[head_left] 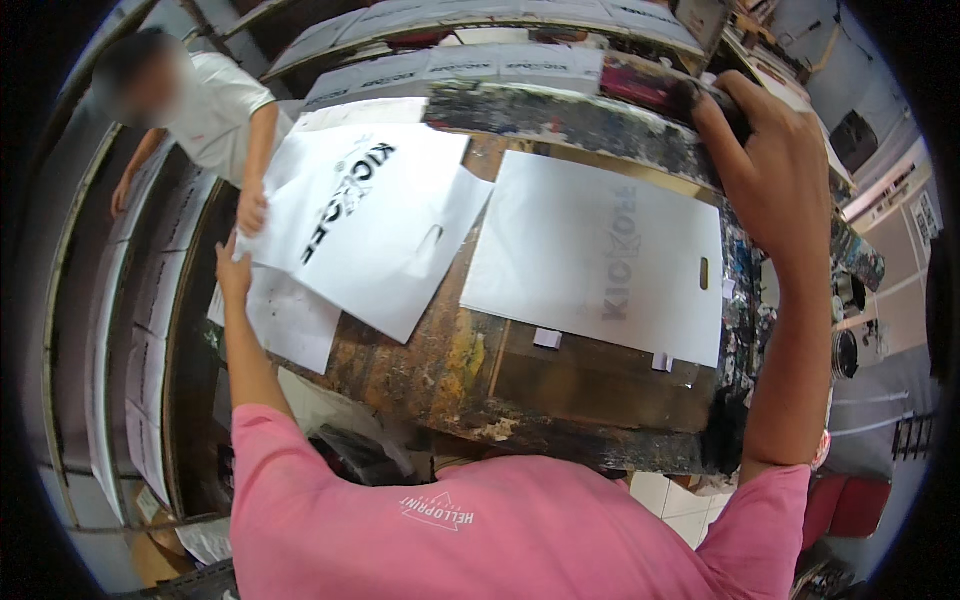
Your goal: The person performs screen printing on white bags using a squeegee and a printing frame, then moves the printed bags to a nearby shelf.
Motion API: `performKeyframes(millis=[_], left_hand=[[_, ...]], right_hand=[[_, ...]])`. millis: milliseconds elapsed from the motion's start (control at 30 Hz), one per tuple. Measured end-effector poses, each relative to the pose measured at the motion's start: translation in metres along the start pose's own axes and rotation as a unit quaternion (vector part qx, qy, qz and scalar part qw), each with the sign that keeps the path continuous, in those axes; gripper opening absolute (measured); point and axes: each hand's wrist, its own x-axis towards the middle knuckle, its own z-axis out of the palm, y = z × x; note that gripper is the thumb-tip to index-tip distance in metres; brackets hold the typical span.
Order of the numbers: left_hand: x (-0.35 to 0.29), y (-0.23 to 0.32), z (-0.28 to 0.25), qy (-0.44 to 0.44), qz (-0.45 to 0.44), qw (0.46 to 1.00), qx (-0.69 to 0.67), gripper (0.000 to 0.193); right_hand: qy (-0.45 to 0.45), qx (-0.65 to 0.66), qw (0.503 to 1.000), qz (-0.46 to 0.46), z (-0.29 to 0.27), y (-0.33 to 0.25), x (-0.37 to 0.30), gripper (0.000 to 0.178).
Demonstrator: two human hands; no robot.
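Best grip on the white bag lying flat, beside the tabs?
Probably its near-left corner, pinched from the left: the bag lies flat, with small tabs at its near and right edges but none at that corner.

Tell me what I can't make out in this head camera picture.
In the head view:
Left hand: fingertips too small and blurred beside the co-worker's hand to judge its grip.
Dark, paint-stained bar: full shape covered by the right hand.
Flat white sheet: upper part hidden by the white rectangular bag with black lettering.
Uppermost white printed sheets: cut off by the picture's top edge.
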Motion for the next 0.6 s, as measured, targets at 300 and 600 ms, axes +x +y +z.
performKeyframes(millis=[300, 600], left_hand=[[-0.242, 0.375, -0.16, -0.409, -0.087, 0.306, -0.855, 0.111], [-0.322, 0.351, -0.076, -0.494, -0.372, 0.337, -0.71, 0.114]], right_hand=[[-0.263, 0.009, 0.965, -0.018, 0.015, -0.019, -0.095, 0.045], [-0.244, 0.121, 0.962, -0.01, 0.208, 0.088, -0.139, 0.034]])
